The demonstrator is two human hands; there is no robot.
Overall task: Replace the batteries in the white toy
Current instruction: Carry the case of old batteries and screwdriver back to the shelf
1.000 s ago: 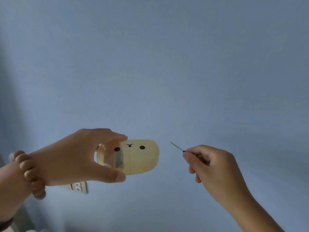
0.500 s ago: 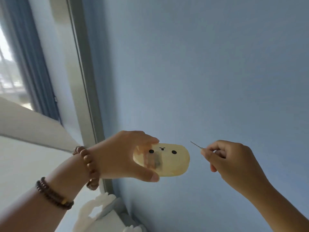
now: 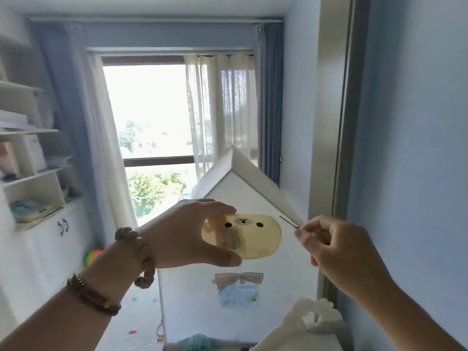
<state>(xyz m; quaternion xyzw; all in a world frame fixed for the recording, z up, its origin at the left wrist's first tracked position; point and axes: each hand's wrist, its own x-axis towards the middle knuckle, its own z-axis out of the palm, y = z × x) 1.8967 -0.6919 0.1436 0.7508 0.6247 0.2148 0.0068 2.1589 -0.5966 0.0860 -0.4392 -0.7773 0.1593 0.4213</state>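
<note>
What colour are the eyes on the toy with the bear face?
Black. The toy has two small black dot eyes, seen best in the head view.

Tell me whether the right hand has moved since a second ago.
Cannot tell: the head camera swung, leaving no shared fixed landmark. Against the toy, the pin in the right hand has closed in.

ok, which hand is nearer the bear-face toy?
Left. The left hand grips the bear-face toy by its left end, thumb below and fingers above; the right hand is apart, off its right end, pinching a thin metal pin aimed at it.
</note>
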